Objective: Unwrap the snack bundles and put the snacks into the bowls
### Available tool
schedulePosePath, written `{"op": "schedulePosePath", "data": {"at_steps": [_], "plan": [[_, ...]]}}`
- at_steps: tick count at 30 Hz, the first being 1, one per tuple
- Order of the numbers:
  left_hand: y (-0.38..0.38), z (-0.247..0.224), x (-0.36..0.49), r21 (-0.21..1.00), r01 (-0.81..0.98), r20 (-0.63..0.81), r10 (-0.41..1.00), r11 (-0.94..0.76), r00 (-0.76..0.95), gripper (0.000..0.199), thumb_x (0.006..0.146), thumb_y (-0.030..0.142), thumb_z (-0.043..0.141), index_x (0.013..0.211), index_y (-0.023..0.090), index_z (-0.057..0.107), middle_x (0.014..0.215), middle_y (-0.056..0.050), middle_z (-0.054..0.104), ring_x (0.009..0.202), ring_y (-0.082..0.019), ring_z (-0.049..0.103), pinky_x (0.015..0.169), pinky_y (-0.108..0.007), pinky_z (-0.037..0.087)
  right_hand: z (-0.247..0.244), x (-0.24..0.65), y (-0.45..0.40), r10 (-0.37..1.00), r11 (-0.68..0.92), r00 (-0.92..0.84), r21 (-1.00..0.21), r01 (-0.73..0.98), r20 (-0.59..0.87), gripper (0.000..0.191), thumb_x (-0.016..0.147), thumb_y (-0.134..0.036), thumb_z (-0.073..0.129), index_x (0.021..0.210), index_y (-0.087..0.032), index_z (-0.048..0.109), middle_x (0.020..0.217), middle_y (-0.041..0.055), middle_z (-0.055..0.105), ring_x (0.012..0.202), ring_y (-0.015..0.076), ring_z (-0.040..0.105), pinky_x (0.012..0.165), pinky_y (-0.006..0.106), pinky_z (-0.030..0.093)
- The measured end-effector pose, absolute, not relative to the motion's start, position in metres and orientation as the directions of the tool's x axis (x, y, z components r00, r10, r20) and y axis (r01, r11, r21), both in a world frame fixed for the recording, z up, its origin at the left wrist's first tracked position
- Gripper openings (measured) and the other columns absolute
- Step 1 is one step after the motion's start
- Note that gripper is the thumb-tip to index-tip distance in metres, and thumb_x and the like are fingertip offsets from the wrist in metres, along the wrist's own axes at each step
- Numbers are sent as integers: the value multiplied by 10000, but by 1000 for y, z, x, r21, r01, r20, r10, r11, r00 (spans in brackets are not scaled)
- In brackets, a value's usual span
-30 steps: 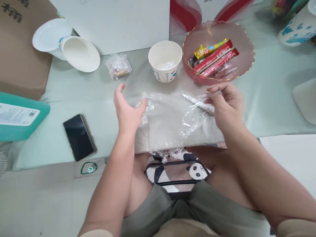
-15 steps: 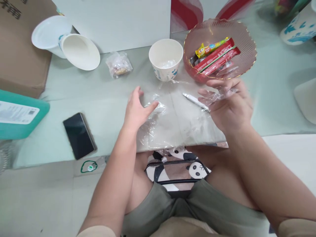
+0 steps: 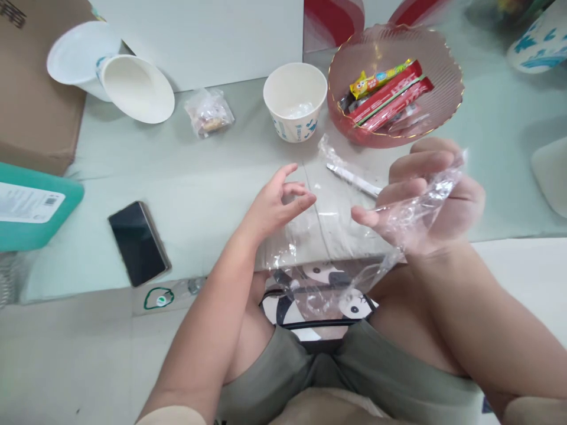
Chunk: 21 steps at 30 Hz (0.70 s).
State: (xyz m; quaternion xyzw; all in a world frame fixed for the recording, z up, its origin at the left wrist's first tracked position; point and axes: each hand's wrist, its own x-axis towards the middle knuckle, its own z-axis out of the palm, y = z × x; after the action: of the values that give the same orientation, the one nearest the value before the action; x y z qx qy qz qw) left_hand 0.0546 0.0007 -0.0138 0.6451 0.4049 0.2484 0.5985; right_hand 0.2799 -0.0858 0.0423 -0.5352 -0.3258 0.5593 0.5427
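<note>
My right hand [image 3: 456, 206], fingers curled, grips a crumpled sheet of clear plastic film [image 3: 411, 212] that trails down over the table edge. My left hand [image 3: 274, 206] hovers over the table, fingers apart and slightly bent, holding nothing. Between the hands lies a slim white pen-like tool [image 3: 352, 179], partly behind the film. Beyond them stands a white paper bowl [image 3: 292, 127] with blue print and some clear plastic inside. Beside it, a pink ribbed glass bowl [image 3: 443, 88] with a gold rim holds red snack sticks [image 3: 390, 97] and a yellow packet [image 3: 376, 79].
A phone [image 3: 139, 243] lies at the left, near the green container [image 3: 39, 206] and cardboard box [image 3: 39, 100]. Stacked white paper bowls [image 3: 137, 88] lie tipped behind a small wrapped snack [image 3: 209, 112]. A printed cup [image 3: 540, 44] stands far right. A panda-print bag [image 3: 319, 295] sits below the table edge.
My right hand has moved right and curled around the plastic film, lifting and stretching it off the table. My left hand has shifted right, toward the middle.
</note>
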Motion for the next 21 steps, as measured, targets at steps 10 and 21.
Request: {"op": "schedulePosePath", "data": {"at_steps": [10,21], "plan": [[4,-4,54,985,108,-170,843,133,510,318,785,466,805,795,196,637,798,-5,648,737,-131,613,674,-257,515,34,277,-82,971,-104,115,-807,-581,-209,95,775,-388,679,840,-353,620,1101,-136,733,1055,171,711,904,425,576],[12,6,46,978,55,-196,978,200,-64,376,881,600,711,976,272,553,646,57,575,423,-73,444,419,-264,209,19,264,-74,932,-233,139,-844,-484,-336,564,658,-731,816,996,-304,667,1199,45,756,1149,283,721,874,416,636]]}}
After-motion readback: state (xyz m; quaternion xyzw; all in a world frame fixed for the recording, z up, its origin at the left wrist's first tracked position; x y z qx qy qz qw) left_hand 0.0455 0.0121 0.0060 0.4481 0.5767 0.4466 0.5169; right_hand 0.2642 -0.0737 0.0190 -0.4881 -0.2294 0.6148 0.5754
